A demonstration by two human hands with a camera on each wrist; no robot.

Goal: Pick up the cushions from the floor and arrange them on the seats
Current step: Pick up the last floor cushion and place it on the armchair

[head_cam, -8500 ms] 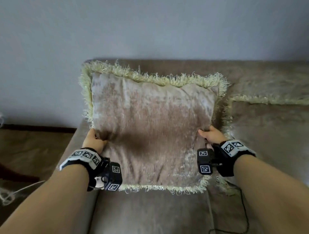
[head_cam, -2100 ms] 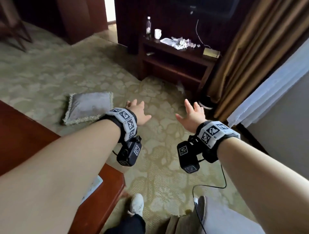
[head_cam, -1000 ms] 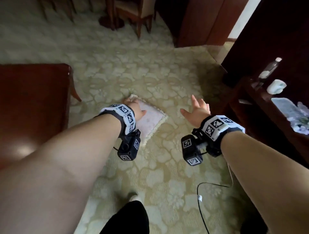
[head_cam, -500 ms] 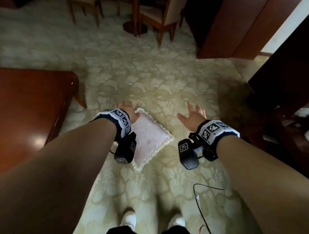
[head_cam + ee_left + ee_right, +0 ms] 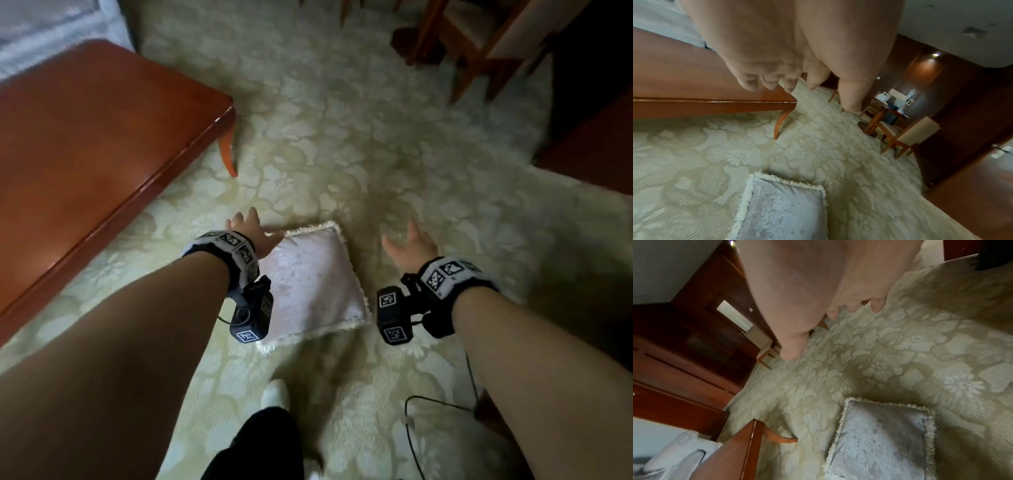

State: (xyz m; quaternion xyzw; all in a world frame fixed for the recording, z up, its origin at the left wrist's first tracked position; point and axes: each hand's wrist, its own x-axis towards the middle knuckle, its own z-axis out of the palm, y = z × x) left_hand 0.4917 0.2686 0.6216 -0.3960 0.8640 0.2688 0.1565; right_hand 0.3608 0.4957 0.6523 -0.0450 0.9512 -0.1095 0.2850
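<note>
Fringed cushion (image 5: 310,291) on floral carpet (image 5: 342,137); left hand (image 5: 251,233), right hand (image 5: 411,248) spread, seemingly empty.

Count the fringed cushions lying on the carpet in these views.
1. The fringed cushion lies on the patterned carpet, between the two outstretched hands. Others may lie outside the views.

You have both bare forearms stretched forward and down, your left hand (image 5: 251,233) and right hand (image 5: 411,248) spread palm-down with fingers relaxed, neither grip holding anything.
</note>
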